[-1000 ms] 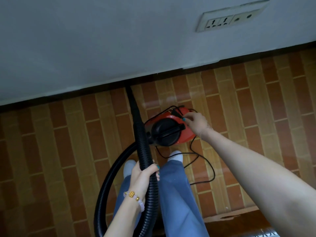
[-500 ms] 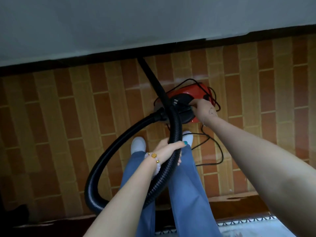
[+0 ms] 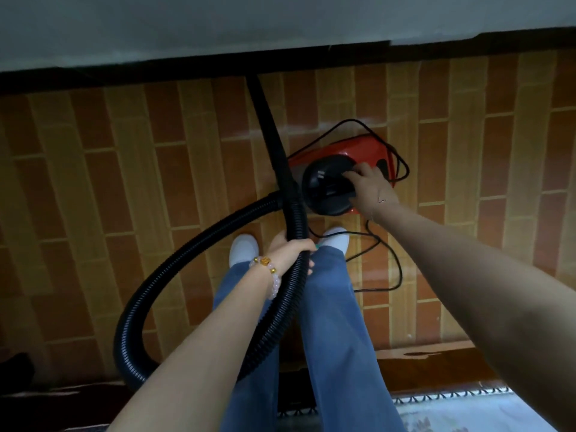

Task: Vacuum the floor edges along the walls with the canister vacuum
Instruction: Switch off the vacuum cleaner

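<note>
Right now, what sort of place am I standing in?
Most likely a room in a home: brick-pattern flooring meeting a plain painted wall with dark skirting, the edge of a patterned rug, and a small red canister vacuum.

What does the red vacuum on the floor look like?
The canister vacuum has a shiny red plastic body and a rounded black top with a handle. It sits on the brick-patterned floor near the wall. The right hand grips its handle. A ribbed black hose joins its black end, and a thin black cord loops around it.
</note>
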### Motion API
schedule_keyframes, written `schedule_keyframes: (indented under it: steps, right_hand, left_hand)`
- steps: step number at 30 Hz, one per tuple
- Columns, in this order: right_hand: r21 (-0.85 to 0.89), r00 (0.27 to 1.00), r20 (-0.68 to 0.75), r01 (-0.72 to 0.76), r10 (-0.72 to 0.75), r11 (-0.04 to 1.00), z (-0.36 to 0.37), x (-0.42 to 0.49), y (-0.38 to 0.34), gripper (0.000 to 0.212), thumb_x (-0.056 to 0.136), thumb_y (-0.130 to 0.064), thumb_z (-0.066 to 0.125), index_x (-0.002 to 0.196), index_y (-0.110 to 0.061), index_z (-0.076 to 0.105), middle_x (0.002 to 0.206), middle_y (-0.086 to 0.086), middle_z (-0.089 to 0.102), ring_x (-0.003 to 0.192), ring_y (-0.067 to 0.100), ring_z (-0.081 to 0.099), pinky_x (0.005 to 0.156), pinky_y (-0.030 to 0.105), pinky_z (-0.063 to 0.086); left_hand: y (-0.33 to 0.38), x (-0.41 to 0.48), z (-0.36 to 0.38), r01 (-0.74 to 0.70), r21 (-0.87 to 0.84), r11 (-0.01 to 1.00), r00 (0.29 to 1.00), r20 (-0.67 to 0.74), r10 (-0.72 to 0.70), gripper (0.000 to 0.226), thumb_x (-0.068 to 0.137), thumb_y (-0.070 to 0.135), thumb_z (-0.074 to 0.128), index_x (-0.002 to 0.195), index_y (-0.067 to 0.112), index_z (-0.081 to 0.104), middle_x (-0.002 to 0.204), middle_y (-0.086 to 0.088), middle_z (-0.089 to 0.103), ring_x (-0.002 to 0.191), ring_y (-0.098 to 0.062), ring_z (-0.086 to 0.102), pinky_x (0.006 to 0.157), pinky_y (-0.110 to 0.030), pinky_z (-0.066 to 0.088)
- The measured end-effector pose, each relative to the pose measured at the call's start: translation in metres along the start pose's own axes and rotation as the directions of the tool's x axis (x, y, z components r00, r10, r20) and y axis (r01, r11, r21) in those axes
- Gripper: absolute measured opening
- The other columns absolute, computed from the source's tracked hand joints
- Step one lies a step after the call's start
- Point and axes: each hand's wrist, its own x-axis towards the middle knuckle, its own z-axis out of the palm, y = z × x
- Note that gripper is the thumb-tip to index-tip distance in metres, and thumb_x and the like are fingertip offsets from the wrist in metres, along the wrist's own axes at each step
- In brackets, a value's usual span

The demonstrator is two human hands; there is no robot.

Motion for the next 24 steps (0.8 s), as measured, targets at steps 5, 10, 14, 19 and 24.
schedule_keyframes:
  steps: [5,10,14,19,24]
  right_hand:
    - [-0.120,0.993,0.106,0.056,-0.044,0.991,0.013,0.009,-0.002,0.078,0.087,-0.023,0.063,0.151,-0.017,0.019,0.154,0.006,0.026,0.143,0.027,0.019,0.117,0.042,0.014]
    - [-0.158,0.998,0.064,0.039,-0.029,0.987,0.002,0.018,-0.009,0.056,0.087,-0.012,0.058,0.139,-0.014,0.038,0.134,0.011,0.049,0.124,0.032,0.042,0.108,0.039,0.027]
    - [-0.217,0.991,0.133,0.047,-0.018,0.975,-0.007,0.024,-0.018,0.041,0.087,-0.014,0.058,0.126,-0.011,0.047,0.123,0.012,0.057,0.117,0.030,0.047,0.093,0.036,0.038]
    - [-0.240,0.984,0.180,0.042,0.002,0.970,-0.005,0.008,-0.018,0.046,0.084,-0.034,0.064,0.124,-0.017,0.049,0.119,0.008,0.057,0.112,0.026,0.052,0.071,0.032,0.039]
    - [-0.272,0.980,0.199,0.039,0.017,0.962,-0.037,-0.029,-0.013,0.044,0.077,-0.039,0.065,0.115,-0.020,0.055,0.108,0.005,0.065,0.099,0.027,0.062,0.066,0.030,0.045]
  left_hand:
    - [-0.002,0.003,-0.008,-0.013,-0.018,1.000,1.000,0.017,0.013,0.017,0.082,0.002,0.063,0.093,0.005,0.051,0.065,-0.013,0.053,0.050,-0.020,0.052,0.042,-0.023,0.047]
    - [-0.004,0.007,-0.013,-0.019,0.009,1.000,1.000,0.025,0.019,0.023,0.081,0.002,0.064,0.099,0.004,0.050,0.067,-0.012,0.054,0.049,-0.017,0.054,0.045,-0.025,0.048]
    - [-0.002,0.002,-0.011,-0.041,0.017,0.999,0.999,0.009,0.041,0.016,0.083,0.001,0.062,0.093,0.005,0.049,0.066,-0.010,0.053,0.047,-0.015,0.052,0.043,-0.024,0.047]
    - [0.007,-0.013,-0.012,-0.087,0.003,0.996,0.996,-0.026,0.087,0.011,0.085,0.004,0.060,0.084,0.007,0.050,0.066,-0.009,0.053,0.047,-0.013,0.052,0.042,-0.022,0.047]
    - [0.024,-0.052,-0.006,-0.095,0.012,0.995,0.995,-0.013,0.095,0.012,0.085,0.001,0.060,0.079,0.004,0.050,0.064,-0.009,0.052,0.045,-0.015,0.051,0.041,-0.022,0.047]
